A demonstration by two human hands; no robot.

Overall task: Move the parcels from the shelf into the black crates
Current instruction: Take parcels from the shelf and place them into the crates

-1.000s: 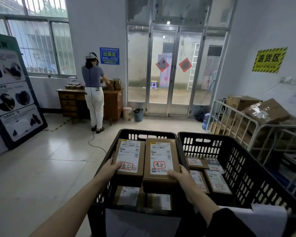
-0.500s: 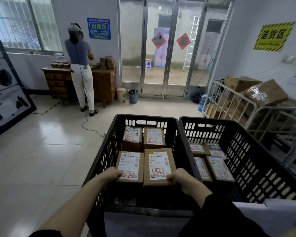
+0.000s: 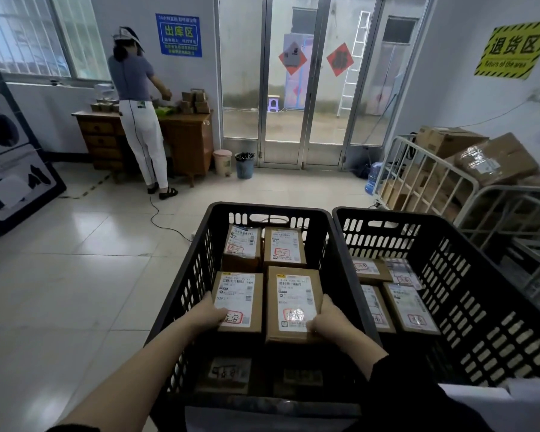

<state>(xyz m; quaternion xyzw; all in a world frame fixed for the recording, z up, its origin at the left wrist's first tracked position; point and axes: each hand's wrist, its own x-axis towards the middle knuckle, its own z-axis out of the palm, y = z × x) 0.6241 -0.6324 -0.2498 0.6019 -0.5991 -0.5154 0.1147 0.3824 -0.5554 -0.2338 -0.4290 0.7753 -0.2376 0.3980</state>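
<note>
While the left grip (image 3: 205, 313) curls round one parcel (image 3: 237, 302) and the right grip (image 3: 328, 321) clasps a second parcel (image 3: 293, 304), both boxes sit side by side low inside the left crate (image 3: 194, 275), not yet let go. Count them up: two black crates, with six parcels showing on the left, namely the held pair, two far parcels (image 3: 242, 244) and two dim near parcels (image 3: 228, 372) underneath. Four more lie flat in the right crate (image 3: 480, 307), so it looks well under way, but the shelf is out of view and what's left can't be told.

Head camera looks forward and down, close over the crates (image 3: 334, 232).
</note>
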